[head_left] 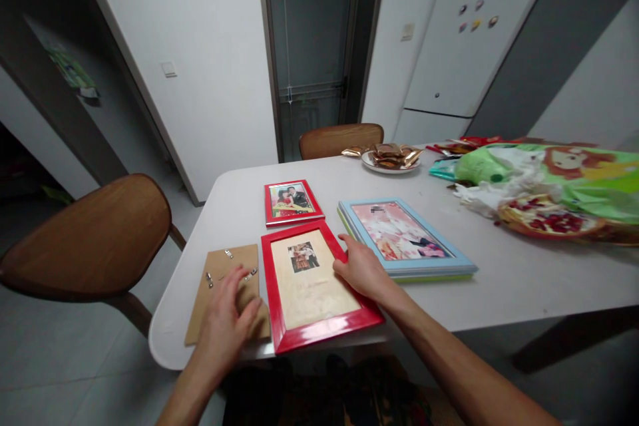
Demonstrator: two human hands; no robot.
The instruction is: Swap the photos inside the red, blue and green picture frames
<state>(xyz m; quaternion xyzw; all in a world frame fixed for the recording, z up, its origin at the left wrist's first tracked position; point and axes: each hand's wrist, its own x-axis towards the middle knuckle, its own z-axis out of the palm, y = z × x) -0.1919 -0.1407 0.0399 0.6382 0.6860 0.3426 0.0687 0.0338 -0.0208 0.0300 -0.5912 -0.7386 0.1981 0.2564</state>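
Observation:
My left hand (224, 323) rests with its fingers on a brown cardboard frame backing (244, 266), which has small metal clips at its upper part. My right hand (360, 269) lies on the right edge of a large glossy red picture frame (309, 279), whose cream mat holds a small photo. Beyond it is a small red photo frame (293, 203). A light blue picture frame (399, 233) sits on a green-edged frame just right of my right hand, apart from my fingers.
The white table (504, 286) has rounded corners. On it are a plate of wrapped sweets (390, 158), a green printed plastic bag (559, 176) and a red-patterned packet (546, 219). Wooden chairs (84, 236) stand at the left and far side.

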